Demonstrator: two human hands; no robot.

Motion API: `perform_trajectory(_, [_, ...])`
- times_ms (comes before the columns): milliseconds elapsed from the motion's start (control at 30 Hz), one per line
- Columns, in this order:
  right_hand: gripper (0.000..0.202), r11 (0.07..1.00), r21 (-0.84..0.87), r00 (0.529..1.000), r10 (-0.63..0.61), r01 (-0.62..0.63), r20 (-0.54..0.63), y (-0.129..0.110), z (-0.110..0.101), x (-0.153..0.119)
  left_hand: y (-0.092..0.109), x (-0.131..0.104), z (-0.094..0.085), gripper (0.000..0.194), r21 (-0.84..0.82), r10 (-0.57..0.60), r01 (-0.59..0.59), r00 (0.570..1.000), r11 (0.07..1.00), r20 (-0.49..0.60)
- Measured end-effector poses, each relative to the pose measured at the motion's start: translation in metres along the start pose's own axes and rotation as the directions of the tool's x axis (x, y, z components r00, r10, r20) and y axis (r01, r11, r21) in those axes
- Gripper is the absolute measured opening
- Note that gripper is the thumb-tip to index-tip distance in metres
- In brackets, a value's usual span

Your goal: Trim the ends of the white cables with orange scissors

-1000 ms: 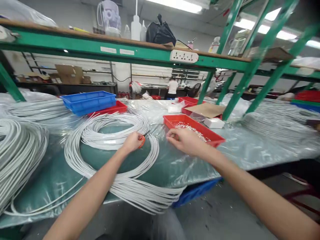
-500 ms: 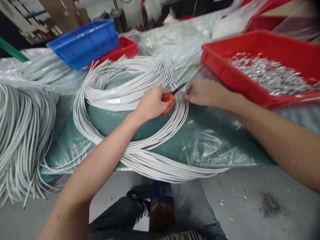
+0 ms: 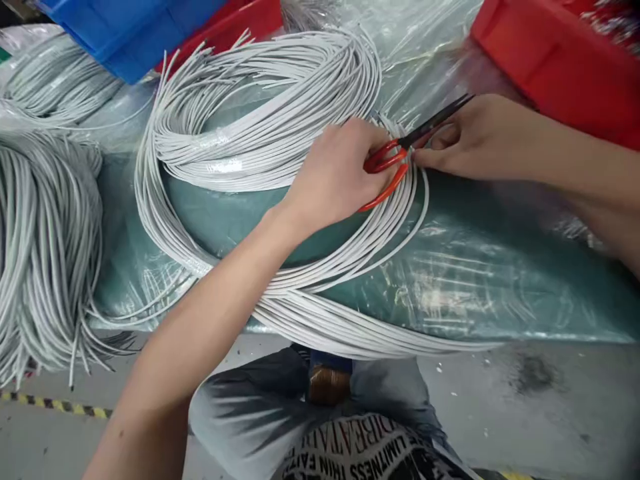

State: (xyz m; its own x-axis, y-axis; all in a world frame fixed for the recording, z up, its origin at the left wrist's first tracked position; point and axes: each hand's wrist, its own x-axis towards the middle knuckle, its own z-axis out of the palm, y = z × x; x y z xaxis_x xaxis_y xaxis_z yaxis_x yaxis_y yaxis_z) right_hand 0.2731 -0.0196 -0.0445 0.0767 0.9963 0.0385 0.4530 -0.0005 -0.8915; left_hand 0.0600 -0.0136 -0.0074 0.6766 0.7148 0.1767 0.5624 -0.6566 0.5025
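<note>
My left hand [image 3: 350,170] is closed round the orange handles of a pair of scissors [image 3: 393,163], whose dark blades point up and to the right. Close beside the blades, my right hand [image 3: 465,140] has its thumb and fingertips pinched at the end of a white cable; one cable bows out from the bundle just below it. Looped white cables [image 3: 280,147] lie on the plastic-covered green table [image 3: 470,267] under and left of my left hand. Part of the cable ends is hidden behind the hands and scissors.
Thick grey cables [image 3: 45,247] hang over the table's left edge. At the back left are a blue bin [image 3: 135,33] and a red bin [image 3: 250,23]; another red bin [image 3: 565,63] stands at the back right. A plastic-wrapped coil [image 3: 60,80] lies at the far left.
The view has tilted down and come closer. My right hand has come up against the scissor blades and now pinches at a cable end. My left hand still holds the scissors.
</note>
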Motion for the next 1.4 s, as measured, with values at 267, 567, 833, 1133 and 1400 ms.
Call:
perform_trajectory(267, [0.014, 0.989, 0.1, 0.986, -0.098, 0.112, -0.135, -0.025, 0.005, -0.011, -0.009, -0.002, -0.004, 0.025, -0.098, -0.058, 0.053, 0.997, 0.994, -0.048])
perform_trajectory(567, [0.028, 0.822, 0.568, 0.986, -0.122, 0.037, 0.112, -0.04, 0.019, -0.032, -0.017, 0.0, -0.011, 0.038, -0.202, -0.227, 0.199, 0.966, 0.959, -0.127])
perform_trajectory(833, [0.032, 0.83, 0.54, 0.979, -0.197, 0.141, 0.048, -0.042, 0.027, -0.036, -0.013, -0.003, -0.01, 0.031, -0.345, -0.173, 0.173, 0.984, 0.922, 0.03])
perform_trajectory(1133, [0.033, 0.813, 0.567, 0.975, -0.209, 0.132, 0.072, -0.039, 0.028, -0.037, -0.011, -0.005, -0.009, 0.034, -0.458, -0.161, 0.207, 0.977, 0.865, 0.137])
perform_trajectory(1400, [0.033, 0.808, 0.572, 0.971, -0.226, 0.141, 0.08, -0.038, 0.027, -0.035, -0.008, -0.004, -0.012, 0.041, -0.52, -0.164, 0.241, 0.968, 0.819, 0.191])
